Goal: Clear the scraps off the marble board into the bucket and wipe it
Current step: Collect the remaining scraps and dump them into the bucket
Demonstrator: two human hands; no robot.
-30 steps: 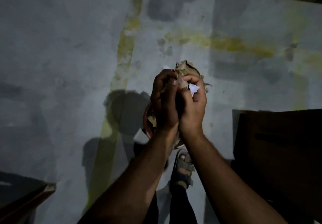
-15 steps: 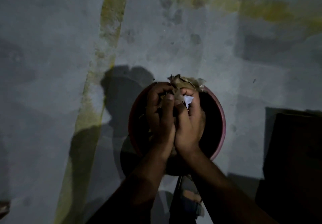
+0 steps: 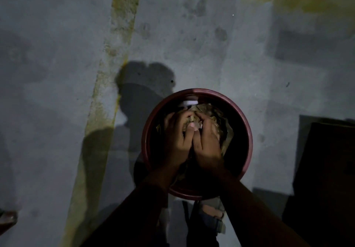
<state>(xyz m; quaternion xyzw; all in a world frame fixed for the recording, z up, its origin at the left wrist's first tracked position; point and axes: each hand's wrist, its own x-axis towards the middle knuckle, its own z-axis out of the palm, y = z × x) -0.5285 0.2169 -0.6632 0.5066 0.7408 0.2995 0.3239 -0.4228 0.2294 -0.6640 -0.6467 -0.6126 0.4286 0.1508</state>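
Bucket (image 3: 246,131) stood upright on the grey floor (image 3: 57,93), mouth pointing up at the camera, dark red rim round with no long axis in this view. Scraps (image 3: 217,116) sat inside the bucket's mouth as a crumpled brown wad with no clear long axis, spread toward the far and right wall.

Both forearms came in from the bottom edge and converged over the rim. Left hand (image 3: 177,133) and right hand (image 3: 206,141) were side by side inside the bucket mouth, backs up, fingers curled down onto the scraps, both grasping the wad. Thumbs met in the middle over a small pale piece.

Bucket held brown paper-like scraps plus a white piece (image 3: 190,103) at the far wall. Depth of contents: cannot tell, too dark.

A yellow stripe (image 3: 115,54) ran up the floor left of the bucket. A sandalled foot (image 3: 211,219) showed just below the near rim. A dark block (image 3: 326,169) sat to the right.
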